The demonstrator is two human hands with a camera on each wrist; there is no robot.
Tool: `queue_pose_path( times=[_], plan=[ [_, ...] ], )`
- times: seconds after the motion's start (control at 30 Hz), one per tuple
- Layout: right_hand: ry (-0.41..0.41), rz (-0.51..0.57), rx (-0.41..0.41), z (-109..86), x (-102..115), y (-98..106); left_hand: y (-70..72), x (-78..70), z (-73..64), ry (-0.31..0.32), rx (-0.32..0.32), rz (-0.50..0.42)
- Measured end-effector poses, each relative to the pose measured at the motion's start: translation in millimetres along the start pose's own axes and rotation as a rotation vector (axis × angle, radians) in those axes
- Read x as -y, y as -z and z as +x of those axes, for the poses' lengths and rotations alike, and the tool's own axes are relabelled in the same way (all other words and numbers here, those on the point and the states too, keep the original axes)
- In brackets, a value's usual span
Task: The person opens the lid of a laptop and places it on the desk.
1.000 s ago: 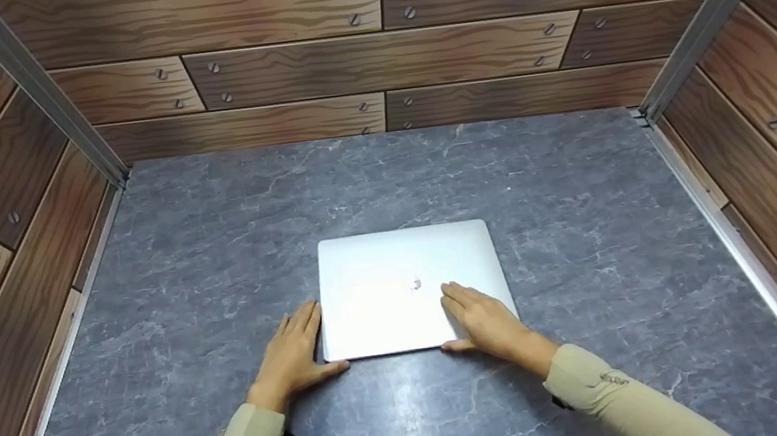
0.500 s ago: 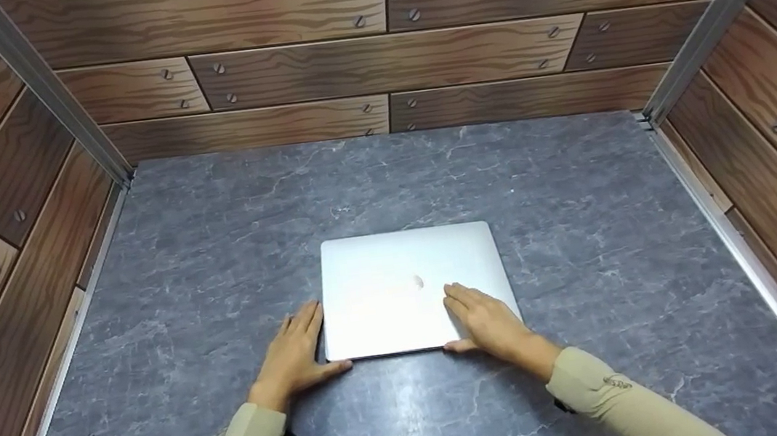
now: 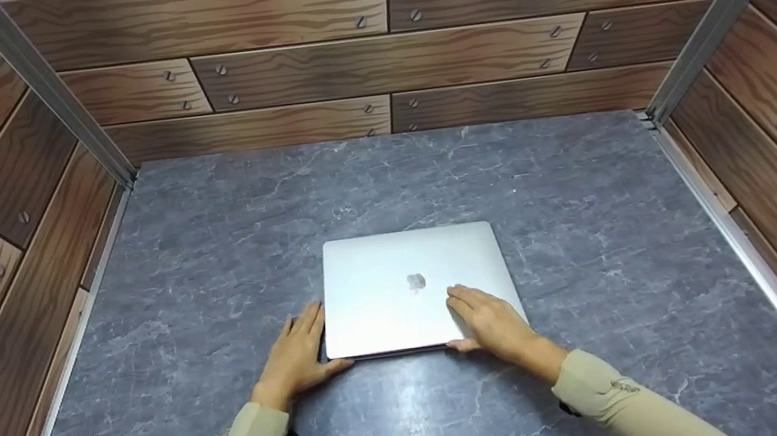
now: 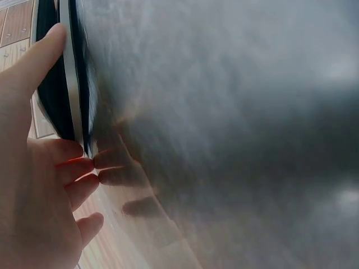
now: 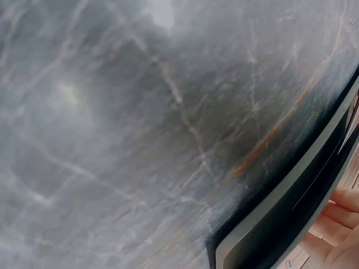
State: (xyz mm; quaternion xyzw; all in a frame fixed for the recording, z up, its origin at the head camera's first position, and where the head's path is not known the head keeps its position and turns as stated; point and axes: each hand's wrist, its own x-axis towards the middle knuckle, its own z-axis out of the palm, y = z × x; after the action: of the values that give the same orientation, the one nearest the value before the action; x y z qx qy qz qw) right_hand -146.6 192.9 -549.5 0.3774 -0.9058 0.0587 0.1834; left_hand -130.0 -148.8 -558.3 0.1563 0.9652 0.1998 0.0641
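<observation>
A silver laptop [image 3: 377, 307] lies on the table with its lid lifted a little along the front edge. My left hand [image 3: 294, 353] rests at the front left corner, fingers straight along the left side and thumb [image 4: 53, 42] across the front edge. A dark gap separates lid from base in both wrist views. On the lid's right part lie the fingers of my right hand [image 3: 492, 323], its thumb [image 3: 463, 345] at the front edge, so that it pinches the lid. In the right wrist view only some right fingers [image 5: 339, 216] show, beyond the lid.
The table [image 3: 229, 229] has a dark grey marbled top. Wood-patterned panels [image 3: 378, 65] stand behind it and on both sides. Metal posts [image 3: 86, 135] rise at its back corners, and pale rails run along the side edges.
The front edge of the laptop's lid has risen slightly and a thin dark gap now shows there. Glare has moved off the logo. Both hands have barely moved.
</observation>
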Motion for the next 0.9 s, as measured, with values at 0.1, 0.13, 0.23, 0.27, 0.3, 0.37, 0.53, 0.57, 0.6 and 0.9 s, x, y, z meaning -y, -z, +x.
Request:
queue_pose_path(
  times=[0.1,0.13,0.23,0.27,0.3,0.37,0.53,0.57,0.6,0.9],
  plan=[
    [0.021,-0.015,-0.044,-0.7,-1.6,0.9,-0.2,-1.1,1.3,0.0,0.002,0.009],
    [0.027,-0.02,-0.057,-0.9,-2.2,1.0,0.0,-1.6,1.7,-0.001,0.001,0.009],
    [0.048,-0.02,-0.098,-1.4,-3.6,0.5,0.3,-2.5,2.8,0.001,0.006,0.007],
    [0.057,-0.016,-0.112,-1.6,-3.9,0.1,0.4,-2.7,3.1,0.002,0.007,0.006],
    [0.066,-0.013,-0.127,-1.9,-4.2,-0.2,0.5,-3.0,3.3,0.004,0.009,0.005],
    [0.084,-0.003,-0.156,-2.2,-4.5,-0.7,0.5,-3.5,3.2,0.006,0.01,-0.002],
    [0.113,0.006,-0.227,-2.4,-4.4,-0.6,0.3,-4.5,2.9,0.009,0.015,-0.016],
    [0.117,0.004,-0.24,-2.5,-4.4,-0.5,0.1,-4.5,3.1,0.011,0.019,-0.018],
    [0.121,0.001,-0.253,-2.5,-4.4,-0.2,-0.3,-4.4,3.2,0.013,0.022,-0.02],
    [0.167,-0.022,-0.342,-3.9,-6.5,-0.6,-1.4,-4.9,5.3,0.006,0.034,-0.034]
  ],
)
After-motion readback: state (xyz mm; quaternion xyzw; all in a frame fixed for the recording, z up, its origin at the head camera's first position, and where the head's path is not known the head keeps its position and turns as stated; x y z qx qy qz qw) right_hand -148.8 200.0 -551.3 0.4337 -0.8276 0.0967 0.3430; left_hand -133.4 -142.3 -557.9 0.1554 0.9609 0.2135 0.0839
